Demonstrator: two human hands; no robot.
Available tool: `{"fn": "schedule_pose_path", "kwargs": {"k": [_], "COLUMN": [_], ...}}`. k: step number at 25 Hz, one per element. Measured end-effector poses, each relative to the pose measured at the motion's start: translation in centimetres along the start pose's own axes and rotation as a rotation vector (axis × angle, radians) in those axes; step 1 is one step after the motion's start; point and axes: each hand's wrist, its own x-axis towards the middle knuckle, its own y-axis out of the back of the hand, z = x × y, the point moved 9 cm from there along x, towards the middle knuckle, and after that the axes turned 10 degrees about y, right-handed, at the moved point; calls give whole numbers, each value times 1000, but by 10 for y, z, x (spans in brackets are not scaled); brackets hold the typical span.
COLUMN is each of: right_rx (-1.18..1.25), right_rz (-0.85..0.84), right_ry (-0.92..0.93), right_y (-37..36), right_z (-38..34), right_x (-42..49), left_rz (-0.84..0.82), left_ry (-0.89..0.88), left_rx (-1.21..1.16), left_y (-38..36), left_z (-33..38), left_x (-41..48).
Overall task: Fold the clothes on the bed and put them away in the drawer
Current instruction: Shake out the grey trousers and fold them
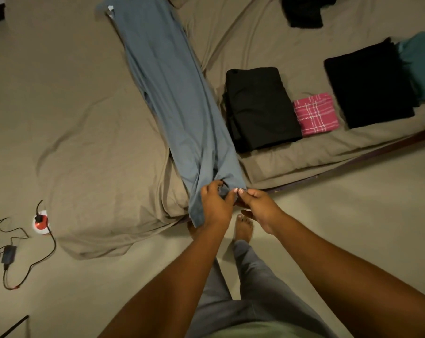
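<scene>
A long blue-grey garment (172, 93) lies stretched along the bed (84, 142), its near end bunched at the bed's corner and pinched by the left hand (216, 206) and the right hand (260, 208). Beside it lie a thick black fold (260, 108), a folded pink checked cloth (316, 115) and a flat black fold (370, 86) touching a teal garment (421, 64). A crumpled black garment (304, 11) lies farther back.

A long blue-grey garment (177, 98) is held by its near end at the edge of the bed (96, 142).

The garment is laid lengthwise over the taupe sheet, its near end hanging past the bed's edge, where it is gripped by the left hand (215, 206) and pinched just beside that by the right hand (260, 208). To its right, a folded black garment (260, 108) is seen touching a pink checked cloth (316, 115). Further right, a second black piece (370, 84) lies against a teal garment (421, 64). A floor socket (40, 222) and a black adapter (9, 254) are seen at the left.
</scene>
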Motion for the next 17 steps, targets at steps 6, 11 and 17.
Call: {"fn": "schedule_pose_path", "kwargs": {"k": [6, 11, 17], "right_rx": [76, 2, -606], "right_rz": [151, 339, 190], "right_ry": [-97, -72, 494], "right_y": [20, 24, -12], "right_z": [10, 15, -48], "right_x": [7, 16, -12], "left_rz": [67, 30, -109], "left_ry": [40, 88, 91], "left_rx": [-133, -403, -531], "left_y": [11, 18, 19], "left_z": [-17, -35, -30], "left_x": [1, -14, -12]}}
